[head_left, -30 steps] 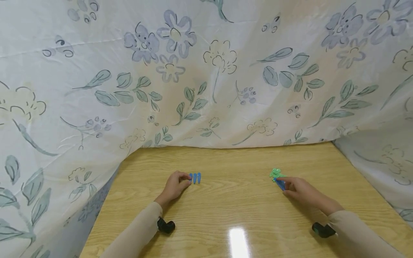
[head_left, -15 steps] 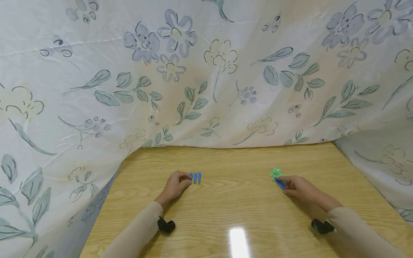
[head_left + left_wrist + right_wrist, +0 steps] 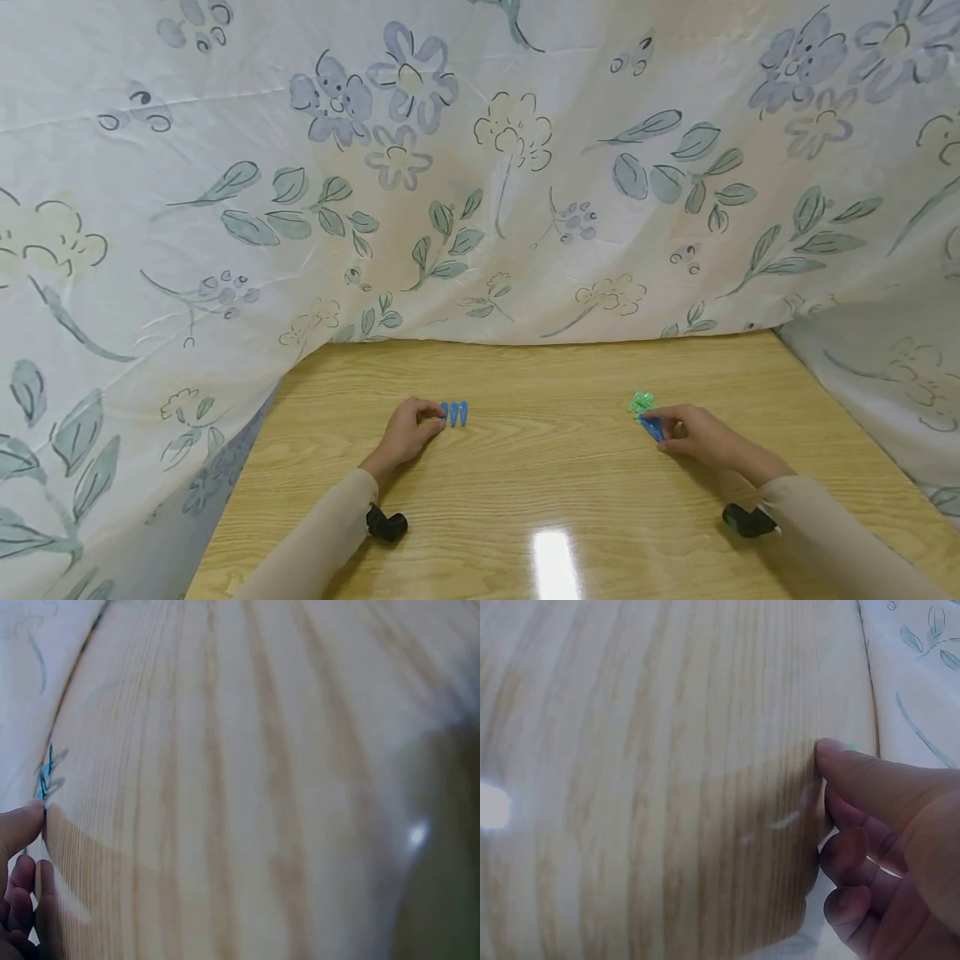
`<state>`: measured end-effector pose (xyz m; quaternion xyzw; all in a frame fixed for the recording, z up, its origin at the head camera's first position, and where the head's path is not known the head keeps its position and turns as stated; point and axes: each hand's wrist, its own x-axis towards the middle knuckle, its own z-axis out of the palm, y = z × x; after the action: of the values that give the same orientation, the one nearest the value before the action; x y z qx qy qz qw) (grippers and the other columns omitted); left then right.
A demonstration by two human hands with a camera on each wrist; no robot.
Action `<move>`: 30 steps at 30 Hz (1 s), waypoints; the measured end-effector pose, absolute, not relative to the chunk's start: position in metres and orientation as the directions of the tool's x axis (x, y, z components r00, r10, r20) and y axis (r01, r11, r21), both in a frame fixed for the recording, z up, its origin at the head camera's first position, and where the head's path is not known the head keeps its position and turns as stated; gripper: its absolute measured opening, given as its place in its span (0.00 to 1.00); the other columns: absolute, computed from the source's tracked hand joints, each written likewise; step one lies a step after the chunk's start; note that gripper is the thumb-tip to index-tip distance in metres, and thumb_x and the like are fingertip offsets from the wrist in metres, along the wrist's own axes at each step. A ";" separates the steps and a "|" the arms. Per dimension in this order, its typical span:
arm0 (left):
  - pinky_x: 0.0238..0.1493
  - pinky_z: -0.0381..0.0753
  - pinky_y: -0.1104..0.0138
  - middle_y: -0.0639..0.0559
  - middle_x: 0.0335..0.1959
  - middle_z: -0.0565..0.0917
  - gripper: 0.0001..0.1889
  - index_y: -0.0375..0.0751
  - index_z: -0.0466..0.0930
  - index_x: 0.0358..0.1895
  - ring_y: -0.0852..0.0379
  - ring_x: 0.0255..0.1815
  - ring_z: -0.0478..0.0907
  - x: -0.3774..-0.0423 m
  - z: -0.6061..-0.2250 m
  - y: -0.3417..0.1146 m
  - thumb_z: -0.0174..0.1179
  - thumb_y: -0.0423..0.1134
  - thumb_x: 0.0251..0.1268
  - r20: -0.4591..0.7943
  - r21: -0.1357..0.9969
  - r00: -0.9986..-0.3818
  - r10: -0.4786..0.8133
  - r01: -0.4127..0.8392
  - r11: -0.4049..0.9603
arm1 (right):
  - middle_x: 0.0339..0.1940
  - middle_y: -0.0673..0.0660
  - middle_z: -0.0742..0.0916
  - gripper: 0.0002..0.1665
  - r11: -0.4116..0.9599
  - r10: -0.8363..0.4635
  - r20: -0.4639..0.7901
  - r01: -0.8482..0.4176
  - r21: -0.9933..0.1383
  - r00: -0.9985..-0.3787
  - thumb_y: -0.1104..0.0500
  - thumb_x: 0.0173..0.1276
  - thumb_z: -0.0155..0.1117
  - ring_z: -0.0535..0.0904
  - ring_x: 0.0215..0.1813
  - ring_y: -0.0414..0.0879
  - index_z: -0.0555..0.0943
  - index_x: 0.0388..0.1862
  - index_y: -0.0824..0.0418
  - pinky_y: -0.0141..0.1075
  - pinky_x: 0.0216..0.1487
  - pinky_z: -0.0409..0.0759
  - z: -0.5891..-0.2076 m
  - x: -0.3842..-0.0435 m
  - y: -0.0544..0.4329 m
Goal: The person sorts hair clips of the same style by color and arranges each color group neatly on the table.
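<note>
Three small blue snap hair clips (image 3: 453, 414) lie side by side on the table at centre left. My left hand (image 3: 405, 432) pinches the leftmost of them between thumb and forefinger; in the left wrist view the thumb (image 3: 24, 823) meets the blue clips (image 3: 45, 776). On the right, a little heap of green hair clips (image 3: 641, 403) lies on the wood. Just in front of it my right hand (image 3: 697, 437) holds blue hair clip pieces (image 3: 652, 428) between forefinger and thumb; whether one or more cannot be told. The right wrist view shows curled fingers (image 3: 847, 847), with the blue hidden.
The wood-grain table (image 3: 525, 475) stretches between the hands. A floral curtain (image 3: 480, 208) hangs along its back edge and both sides. Each wrist wears a black camera (image 3: 386, 526). Light glares off the table's front (image 3: 555, 562).
My right hand has drawn the blue hair clip slightly to the right, away from the green heap. The left hand stays in place.
</note>
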<state>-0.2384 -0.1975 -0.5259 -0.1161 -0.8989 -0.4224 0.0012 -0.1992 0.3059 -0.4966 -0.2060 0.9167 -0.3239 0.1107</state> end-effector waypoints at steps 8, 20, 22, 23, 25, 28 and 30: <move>0.53 0.78 0.54 0.47 0.43 0.83 0.04 0.42 0.88 0.41 0.53 0.46 0.78 -0.239 -0.528 -0.196 0.68 0.32 0.65 0.115 0.761 -0.970 0.213 0.224 0.609 | 0.30 0.50 0.80 0.29 0.700 -0.415 -0.050 -0.284 -0.655 -0.908 0.62 0.62 0.75 0.70 0.26 0.32 0.79 0.59 0.71 0.29 0.27 0.71 -0.496 -0.196 0.306; 0.52 0.78 0.57 0.47 0.42 0.84 0.04 0.42 0.88 0.41 0.53 0.46 0.78 -0.236 -0.530 -0.195 0.68 0.31 0.64 0.109 0.753 -0.973 0.205 0.215 0.623 | 0.32 0.51 0.81 0.28 0.721 -0.369 -0.027 -0.268 -0.639 -0.929 0.59 0.61 0.77 0.70 0.25 0.33 0.79 0.57 0.67 0.29 0.26 0.72 -0.491 -0.195 0.295; 0.51 0.78 0.57 0.46 0.43 0.83 0.04 0.42 0.88 0.41 0.53 0.46 0.78 -0.236 -0.530 -0.195 0.68 0.32 0.65 0.105 0.749 -0.973 0.207 0.215 0.626 | 0.33 0.51 0.81 0.26 0.726 -0.365 -0.004 -0.282 -0.628 -0.931 0.60 0.62 0.76 0.71 0.25 0.33 0.79 0.57 0.66 0.29 0.27 0.72 -0.490 -0.195 0.291; 0.51 0.77 0.58 0.46 0.43 0.83 0.05 0.42 0.88 0.42 0.53 0.46 0.77 -0.236 -0.530 -0.196 0.68 0.32 0.65 0.102 0.750 -0.972 0.210 0.214 0.626 | 0.33 0.51 0.81 0.26 0.727 -0.361 0.009 -0.287 -0.624 -0.933 0.60 0.62 0.76 0.71 0.25 0.33 0.79 0.57 0.65 0.29 0.27 0.72 -0.489 -0.195 0.290; 0.49 0.77 0.59 0.46 0.43 0.82 0.05 0.42 0.88 0.42 0.54 0.45 0.76 -0.237 -0.530 -0.196 0.68 0.33 0.65 0.101 0.750 -0.972 0.212 0.214 0.626 | 0.33 0.50 0.81 0.25 0.730 -0.354 0.028 -0.295 -0.617 -0.935 0.60 0.62 0.76 0.71 0.26 0.34 0.80 0.56 0.64 0.29 0.27 0.73 -0.488 -0.196 0.285; 0.47 0.76 0.60 0.46 0.43 0.82 0.05 0.41 0.88 0.42 0.54 0.43 0.75 -0.238 -0.529 -0.197 0.68 0.33 0.65 0.108 0.751 -0.971 0.212 0.219 0.623 | 0.33 0.50 0.82 0.25 0.722 -0.358 0.039 -0.304 -0.621 -0.933 0.58 0.62 0.76 0.72 0.26 0.34 0.79 0.56 0.64 0.29 0.28 0.73 -0.487 -0.200 0.278; 0.47 0.75 0.61 0.46 0.43 0.83 0.05 0.42 0.88 0.42 0.56 0.43 0.75 -0.240 -0.529 -0.198 0.69 0.34 0.65 0.108 0.748 -0.972 0.206 0.216 0.628 | 0.33 0.51 0.82 0.25 0.712 -0.363 0.035 -0.302 -0.634 -0.931 0.58 0.62 0.76 0.72 0.26 0.34 0.79 0.56 0.65 0.29 0.28 0.74 -0.486 -0.202 0.272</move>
<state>-0.2395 -0.1976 -0.5287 -0.1171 -0.9022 -0.4151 0.0061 -0.2023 0.2716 -0.4859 -0.1800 0.9242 -0.3338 0.0462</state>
